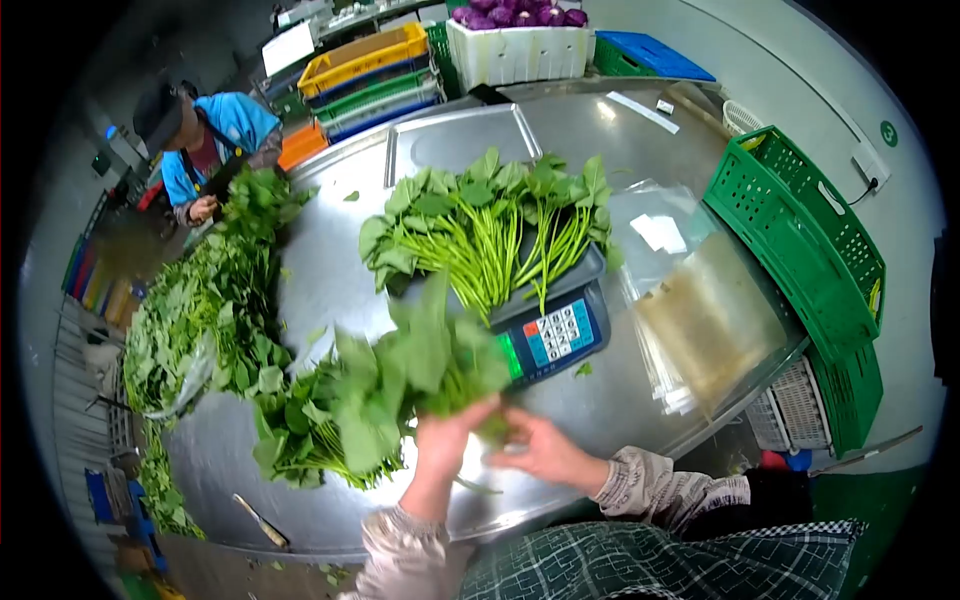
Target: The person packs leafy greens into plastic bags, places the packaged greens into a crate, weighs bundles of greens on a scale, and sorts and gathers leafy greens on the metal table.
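My left hand point(450, 440) is closed around a bunch of leafy greens point(420, 350), its leaves pointing up and blurred by motion. Close beside it on the right, my right hand point(538, 447) is at the stem ends, fingers curled; what lies between them is too small to tell. Beyond my hands, a digital scale point(556, 335) carries a tray heaped with long-stemmed greens point(490, 235). Another pile of greens point(310, 425) rests on the metal table point(240, 490) to the left of my left hand.
Clear plastic bags point(700, 320) lie at the right, near green crates point(800, 230). A knife point(262, 522) is at the front left. A co-worker point(215, 130) stands behind a large heap of greens point(210, 310). Purple vegetables point(520, 14) fill a white box point(515, 55).
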A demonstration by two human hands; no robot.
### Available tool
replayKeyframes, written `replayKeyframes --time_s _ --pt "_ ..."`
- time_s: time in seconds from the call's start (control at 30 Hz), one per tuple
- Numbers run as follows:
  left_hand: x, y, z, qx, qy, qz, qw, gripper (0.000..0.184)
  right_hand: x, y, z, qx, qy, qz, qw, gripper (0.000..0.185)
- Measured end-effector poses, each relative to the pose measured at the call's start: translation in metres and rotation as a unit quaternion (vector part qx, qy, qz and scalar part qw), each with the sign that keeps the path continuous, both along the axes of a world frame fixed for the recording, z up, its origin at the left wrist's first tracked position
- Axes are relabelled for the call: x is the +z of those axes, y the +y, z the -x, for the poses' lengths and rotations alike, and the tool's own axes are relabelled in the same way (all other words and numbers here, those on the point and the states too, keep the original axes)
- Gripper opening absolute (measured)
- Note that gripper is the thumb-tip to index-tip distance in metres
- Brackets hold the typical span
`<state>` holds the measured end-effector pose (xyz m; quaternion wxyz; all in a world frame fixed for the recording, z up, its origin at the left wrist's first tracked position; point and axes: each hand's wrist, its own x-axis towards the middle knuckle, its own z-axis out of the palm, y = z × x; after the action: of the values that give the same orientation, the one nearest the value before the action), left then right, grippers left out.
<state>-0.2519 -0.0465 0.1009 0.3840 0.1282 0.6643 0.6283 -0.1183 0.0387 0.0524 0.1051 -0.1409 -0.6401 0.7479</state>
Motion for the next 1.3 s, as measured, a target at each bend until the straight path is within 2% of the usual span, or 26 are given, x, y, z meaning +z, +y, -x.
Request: replayKeyframes --time_s 0.03,0.07,0.1,0.17,0.2,0.27,0.3,0.33,0.37,0.4,0.43,0.47,0.5,0.6,0.67,0.7,0.77,0.8,0.83,0.87,0.93,1.03,1.13,1.3 --pt "0.024 0.025 0.018 -0.026 -0.017 -0.029 0.999 0.036 0.011 0.017 0.005 -0.039 -0.009 0.025 0.999 0.070" --pt "0.041 0.052 0.035 -0.051 0.021 -0.082 0.995 0.033 0.025 0.033 0.009 -0.074 0.019 0.026 0.997 0.061" --pt "0.055 0.077 0.054 -0.084 0.021 -0.084 0.993 0.035 0.026 0.048 0.011 -0.108 0.020 0.024 0.994 0.056" --pt "0.058 0.130 0.083 -0.074 0.019 -0.146 0.986 0.034 0.020 0.075 0.008 -0.148 0.004 0.028 0.989 0.049" --pt "0.050 0.152 0.098 -0.049 0.048 -0.081 0.994 0.033 0.014 0.084 0.003 -0.153 -0.013 0.034 0.988 0.047" --pt "-0.006 0.180 0.129 -0.063 0.037 0.007 0.997 0.036 0.006 0.095 -0.012 -0.153 -0.050 0.068 0.985 0.042" --pt "-0.023 0.187 0.134 -0.036 0.057 0.000 0.998 0.036 0.004 0.097 -0.025 -0.147 -0.069 0.097 0.982 0.038" --pt "-0.032 0.191 0.137 -0.008 0.077 -0.007 0.997 0.037 0.005 0.101 -0.040 -0.168 -0.086 0.073 0.979 0.041" --pt "-0.008 0.185 0.120 -0.009 0.078 -0.023 0.997 0.038 0.005 0.106 -0.056 -0.189 -0.104 0.051 0.975 0.043" --pt "0.002 0.179 0.110 -0.004 0.105 -0.032 0.994 0.039 0.002 0.117 -0.074 -0.254 -0.104 -0.132 0.953 0.048" --pt "0.001 0.175 0.109 0.015 0.092 -0.032 0.995 0.039 -0.001 0.127 -0.092 -0.307 -0.103 -0.310 0.894 0.054" --pt "0.001 0.170 0.108 0.035 0.079 -0.032 0.996 0.039 0.010 0.135 -0.106 -0.340 -0.120 -0.453 0.816 0.057" --pt "0.002 0.162 0.106 0.042 0.093 -0.017 0.995 0.038 0.018 0.144 -0.117 -0.365 -0.132 -0.583 0.714 0.060" --pt "0.007 0.147 0.110 0.038 0.162 0.043 0.985 0.036 -0.015 0.151 -0.162 -0.300 -0.270 -0.670 0.623 0.049" --pt "0.008 0.140 0.113 0.011 0.234 0.105 0.967 0.036 -0.062 0.160 -0.181 -0.229 -0.323 -0.609 0.687 0.041" --pt "0.018 0.140 0.109 -0.004 0.254 0.097 0.962 0.036 -0.072 0.165 -0.189 -0.189 -0.349 -0.576 0.715 0.037" --pt "0.010 0.148 0.125 -0.037 0.364 0.236 0.900 0.057 -0.029 0.148 -0.146 -0.179 -0.379 -0.502 0.756 0.030" --pt "0.013 0.154 0.129 -0.042 0.423 0.315 0.848 0.067 -0.016 0.145 -0.130 -0.130 -0.348 -0.531 0.761 0.032" --pt "0.020 0.157 0.133 -0.078 0.435 0.355 0.824 0.073 -0.005 0.143 -0.120 -0.080 -0.315 -0.559 0.763 0.034" --pt "0.029 0.158 0.135 -0.113 0.448 0.392 0.796 0.080 0.006 0.140 -0.112 -0.098 -0.285 -0.550 0.779 0.036" --pt "0.048 0.150 0.129 -0.135 0.384 0.381 0.830 0.075 0.025 0.139 -0.103 -0.137 -0.221 -0.531 0.807 0.038" --pt "0.044 0.123 0.127 -0.141 0.310 0.352 0.872 0.070 0.018 0.136 -0.114 -0.160 -0.212 -0.481 0.835 0.043" --pt "0.043 0.103 0.126 -0.135 0.297 0.363 0.873 0.071 0.007 0.130 -0.126 -0.129 -0.210 -0.470 0.847 0.039" --pt "0.038 0.073 0.119 -0.134 0.280 0.343 0.886 0.068 0.005 0.123 -0.129 -0.118 -0.231 -0.355 0.898 0.039"
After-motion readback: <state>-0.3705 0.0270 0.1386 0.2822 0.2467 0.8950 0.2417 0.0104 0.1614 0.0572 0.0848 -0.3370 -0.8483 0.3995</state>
